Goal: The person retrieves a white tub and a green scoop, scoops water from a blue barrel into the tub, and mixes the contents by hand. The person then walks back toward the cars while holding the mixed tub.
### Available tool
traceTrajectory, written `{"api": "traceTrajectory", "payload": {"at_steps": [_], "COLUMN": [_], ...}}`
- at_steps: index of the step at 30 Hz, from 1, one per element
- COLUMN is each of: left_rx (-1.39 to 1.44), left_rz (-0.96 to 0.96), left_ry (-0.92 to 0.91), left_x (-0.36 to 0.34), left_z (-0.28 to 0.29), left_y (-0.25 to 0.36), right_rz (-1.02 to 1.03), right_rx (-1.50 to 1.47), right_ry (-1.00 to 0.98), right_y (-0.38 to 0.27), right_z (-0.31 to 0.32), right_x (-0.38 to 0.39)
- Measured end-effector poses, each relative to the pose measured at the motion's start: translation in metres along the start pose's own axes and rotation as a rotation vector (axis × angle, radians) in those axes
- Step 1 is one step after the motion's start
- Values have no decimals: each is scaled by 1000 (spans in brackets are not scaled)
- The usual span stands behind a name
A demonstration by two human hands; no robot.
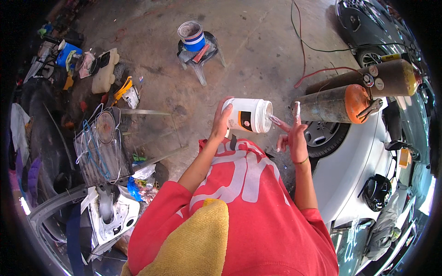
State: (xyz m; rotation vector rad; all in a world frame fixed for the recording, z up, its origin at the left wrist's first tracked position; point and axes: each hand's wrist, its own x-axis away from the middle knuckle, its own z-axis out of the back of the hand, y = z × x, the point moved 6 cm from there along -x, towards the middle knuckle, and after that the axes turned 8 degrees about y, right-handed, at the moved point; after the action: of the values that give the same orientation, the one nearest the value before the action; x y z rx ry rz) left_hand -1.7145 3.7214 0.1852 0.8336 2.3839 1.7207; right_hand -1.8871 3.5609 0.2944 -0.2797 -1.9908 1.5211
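My left hand (222, 117) is wrapped round a white plastic jar (237, 115) with an orange and black label. The jar lies tipped on its side in front of my red shirt, its threaded mouth uncovered and facing right. White paste coats fingertips of my right hand (297, 140), which is raised just right of the jar's mouth. Its fingers are spread, and one points at the rim; whether it touches is hard to tell. No object shows in that hand. The jar's inside is mostly hidden.
Ahead, a blue and white can (195, 43) stands on a small stool (198, 73). To the right are an orange-topped gas cylinder (329, 105), a brown cylinder (345, 83) and a white car (350, 156). Hoses (301, 39) cross the floor. A metal frame (147, 112) stands left.
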Motion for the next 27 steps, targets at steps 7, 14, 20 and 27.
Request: {"api": "traceTrajectory", "payload": {"at_steps": [7, 14, 20, 27], "left_rx": [-87, -278, -215, -12], "left_rz": [-16, -136, -86, -36], "left_ry": [-119, 22, 141, 30], "left_x": [7, 7, -4, -5], "left_z": [-17, -10, 15, 8], "left_y": [15, 29, 9, 8], "right_rz": [115, 88, 124, -151], "right_rx": [388, 270, 109, -397], "right_ry": [-132, -114, -62, -277], "right_y": [-17, -20, -25, 2], "right_z": [-16, -21, -20, -21], "right_x": [-7, -3, 3, 1]}}
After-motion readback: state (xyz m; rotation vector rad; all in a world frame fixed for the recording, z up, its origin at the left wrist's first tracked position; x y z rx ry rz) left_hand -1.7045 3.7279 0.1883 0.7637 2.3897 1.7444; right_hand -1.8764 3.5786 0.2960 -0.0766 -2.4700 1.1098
